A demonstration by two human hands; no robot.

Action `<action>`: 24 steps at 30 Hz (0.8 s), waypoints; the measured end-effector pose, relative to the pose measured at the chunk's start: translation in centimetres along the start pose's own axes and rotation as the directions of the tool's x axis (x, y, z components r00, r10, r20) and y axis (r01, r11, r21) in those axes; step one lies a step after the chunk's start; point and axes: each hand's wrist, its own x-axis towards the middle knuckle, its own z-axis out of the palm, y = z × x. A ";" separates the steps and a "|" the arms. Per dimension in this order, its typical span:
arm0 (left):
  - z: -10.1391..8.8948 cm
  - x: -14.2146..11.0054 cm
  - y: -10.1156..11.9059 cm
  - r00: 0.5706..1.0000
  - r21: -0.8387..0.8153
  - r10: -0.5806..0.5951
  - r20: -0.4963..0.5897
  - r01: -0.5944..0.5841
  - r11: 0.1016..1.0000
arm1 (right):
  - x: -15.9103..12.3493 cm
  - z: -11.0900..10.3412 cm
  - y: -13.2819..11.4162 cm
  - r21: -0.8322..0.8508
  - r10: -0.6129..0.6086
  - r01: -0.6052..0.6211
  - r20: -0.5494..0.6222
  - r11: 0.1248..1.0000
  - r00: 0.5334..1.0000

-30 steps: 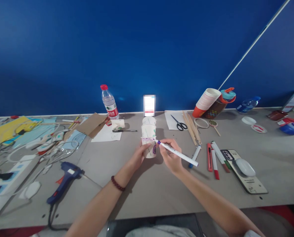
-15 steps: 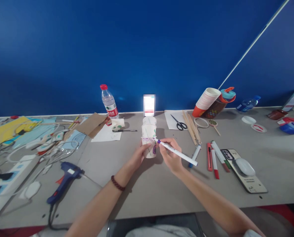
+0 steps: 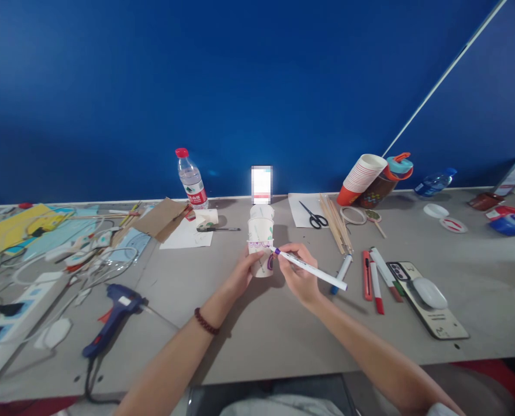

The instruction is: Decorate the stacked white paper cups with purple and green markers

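My left hand (image 3: pixel 242 273) is closed around the near side of a white paper cup (image 3: pixel 261 267) marked with purple loops. This cup lies at the near end of a row of white paper cups (image 3: pixel 261 227); whether they are nested or only touching I cannot tell. Between the fingers of my right hand (image 3: pixel 299 274) is a white marker (image 3: pixel 313 269) with a purple tip end. Its tip meets the cup's right side, just below the rim. Behind the cups a lit phone (image 3: pixel 261 185) leans against the blue wall.
Right of my hands lie a blue marker (image 3: pixel 341 274), a red box cutter (image 3: pixel 367 276), wooden sticks (image 3: pixel 335 224), scissors (image 3: pixel 313 216) and a phone (image 3: pixel 428 303) under a white mouse. To the left are a blue glue gun (image 3: pixel 114 318), a power strip (image 3: pixel 21 323) and a water bottle (image 3: pixel 191 182).
The marker's tip has shifted slightly down along the cup's side, with my right hand following a little. My left hand and the cup look almost still.
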 end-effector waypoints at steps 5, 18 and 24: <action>-0.1 0.0 0.0 1.000 -0.003 0.009 0.006 -0.009 1.000 | 0.1 -0.1 -0.4 -0.009 -0.029 0.029 -0.007 1.000 1.000; -0.1 0.0 -0.1 1.000 -0.007 0.005 0.027 -0.005 1.000 | 0.0 0.0 -0.4 -0.020 -0.012 0.012 -0.016 1.000 1.000; -0.1 0.1 -0.1 1.000 -0.013 -0.005 0.013 0.005 1.000 | 0.0 0.0 -0.3 -0.029 -0.014 0.014 -0.009 0.999 1.000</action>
